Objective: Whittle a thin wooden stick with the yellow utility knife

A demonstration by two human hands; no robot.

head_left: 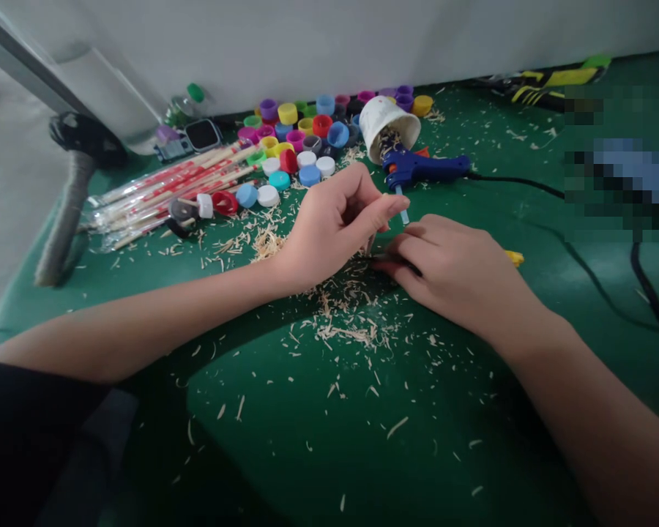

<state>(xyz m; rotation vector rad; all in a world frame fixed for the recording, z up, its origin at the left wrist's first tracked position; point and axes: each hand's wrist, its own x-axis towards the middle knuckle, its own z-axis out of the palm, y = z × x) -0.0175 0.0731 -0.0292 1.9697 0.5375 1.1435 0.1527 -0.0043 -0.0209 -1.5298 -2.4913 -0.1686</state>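
the left hand (332, 227) and right hand (455, 267) curl their fingers over wood shavings (351, 333) on the desk (417, 483), near one glue gun (431, 167) and one cup (381, 111); what they grip (tips are partly hidden) i cannot tell.

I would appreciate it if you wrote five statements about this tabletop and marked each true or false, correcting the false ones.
1. Pale shavings lie scattered on the green table. True.
2. The right hand grips the handle of the blue glue gun. False: that handle is free, beyond the hand.
3. Red-patterned sticks in clear wrapping lie on the person's left. True.
4. The plastic caps are all one colour. False: they include red, yellow, blue, purple and white ones.
5. A tool with a grey handle lies near the table's left edge. True.
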